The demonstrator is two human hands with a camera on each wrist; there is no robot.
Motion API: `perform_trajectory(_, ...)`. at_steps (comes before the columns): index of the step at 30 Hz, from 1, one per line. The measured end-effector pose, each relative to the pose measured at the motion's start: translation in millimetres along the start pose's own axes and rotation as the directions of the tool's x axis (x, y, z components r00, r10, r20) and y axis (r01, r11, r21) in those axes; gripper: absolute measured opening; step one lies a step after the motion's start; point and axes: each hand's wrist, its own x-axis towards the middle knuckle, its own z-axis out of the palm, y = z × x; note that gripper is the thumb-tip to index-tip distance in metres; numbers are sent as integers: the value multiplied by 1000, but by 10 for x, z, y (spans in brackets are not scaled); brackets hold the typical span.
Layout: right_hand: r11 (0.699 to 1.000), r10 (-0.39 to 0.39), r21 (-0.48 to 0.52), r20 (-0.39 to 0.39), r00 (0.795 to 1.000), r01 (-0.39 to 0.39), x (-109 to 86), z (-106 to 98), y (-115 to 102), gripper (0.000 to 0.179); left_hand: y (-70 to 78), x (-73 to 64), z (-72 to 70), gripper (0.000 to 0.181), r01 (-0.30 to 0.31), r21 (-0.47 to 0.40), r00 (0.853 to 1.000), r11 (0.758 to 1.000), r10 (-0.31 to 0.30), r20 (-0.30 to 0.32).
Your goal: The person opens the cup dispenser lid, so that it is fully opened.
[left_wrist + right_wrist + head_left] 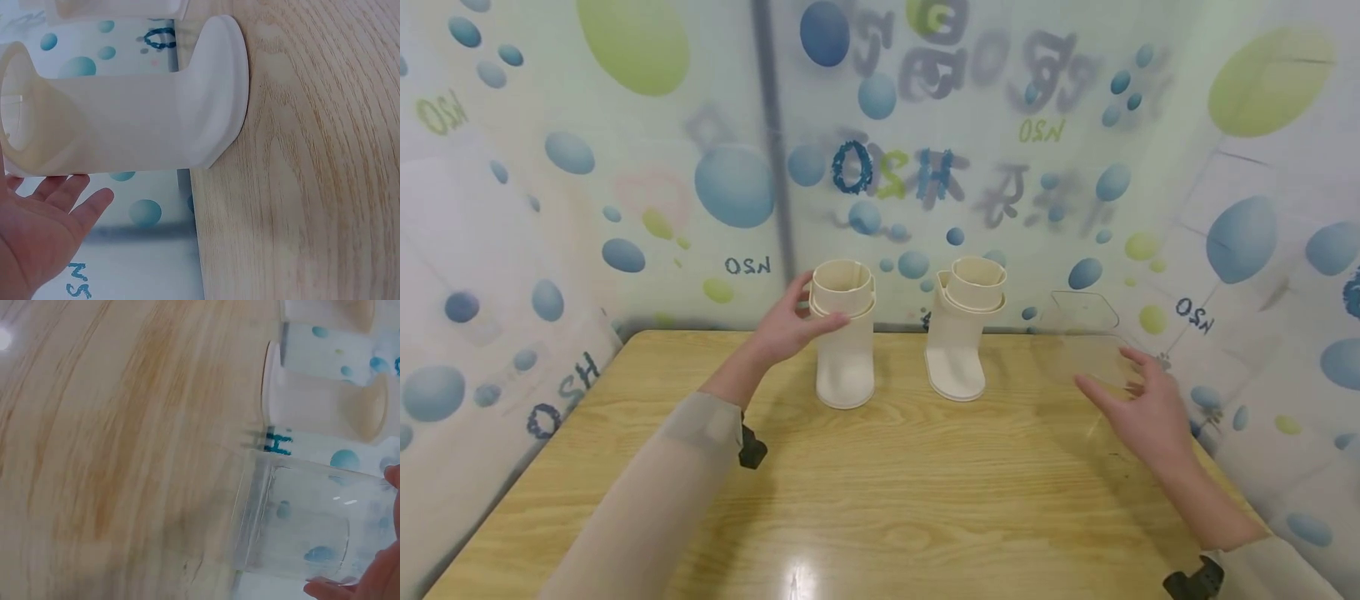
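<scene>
Two cream plastic boot-shaped stands with round open tops rest upright at the table's back edge. My left hand (786, 325) holds the left stand (846, 358) near its top, thumb across the front and other fingers at its left side. The left wrist view shows fingertips against that stand (125, 125). The right stand (955, 350) is untouched. Farther right, my right hand (1150, 408) grips a clear, rounded see-through container (300, 512), with thumb and fingers on opposite sides. In the head view, the container's outline is faint; part of my right hand is outside the right wrist view.
The wood-grain table (880, 492) extends toward me. A pale backdrop (685, 200) with blue and green bubbles stands right behind the stands and along both sides.
</scene>
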Motion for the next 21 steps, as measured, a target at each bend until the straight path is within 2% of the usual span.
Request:
perform_trajectory(9,999,37,-16,-12,999,-37,110,-21,251,102,1,22,-4,111,1,26,1000,1000,-1,-1)
perform_trajectory(21,999,46,-29,-5,999,-46,175,-11,316,104,8,85,1,112,16,53,1000,998,-16,-6)
